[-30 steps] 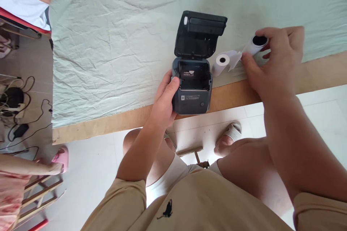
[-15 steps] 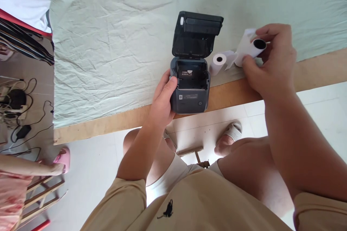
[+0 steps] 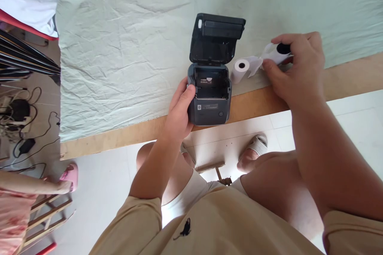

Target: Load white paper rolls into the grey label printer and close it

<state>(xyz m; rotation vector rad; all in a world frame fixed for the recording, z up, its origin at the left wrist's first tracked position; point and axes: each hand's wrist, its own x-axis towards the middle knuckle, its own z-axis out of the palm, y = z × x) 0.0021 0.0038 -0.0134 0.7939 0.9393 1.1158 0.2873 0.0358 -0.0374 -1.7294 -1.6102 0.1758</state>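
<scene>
The small dark printer [image 3: 210,91], its lid standing open, is in the middle of the frame, and the left hand [image 3: 179,107] grips its side. Just right of it stands a little white roll [image 3: 240,72], and farther right the right hand [image 3: 302,63] pinches a wide-holed roll [image 3: 275,56] over the green cloth [image 3: 125,55]. A pink shoe [image 3: 71,176] is at the lower left.

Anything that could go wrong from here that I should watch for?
1. The left hand holds the printer by the table's wooden edge; if that grip slackened, it might tip off.
2. Loose paper beside the narrow-cored roll lies close to the right hand, which holds the wide-cored roll; that paper could snag or tear.
3. The lid stands open, so a knock might strain its hinge.
</scene>
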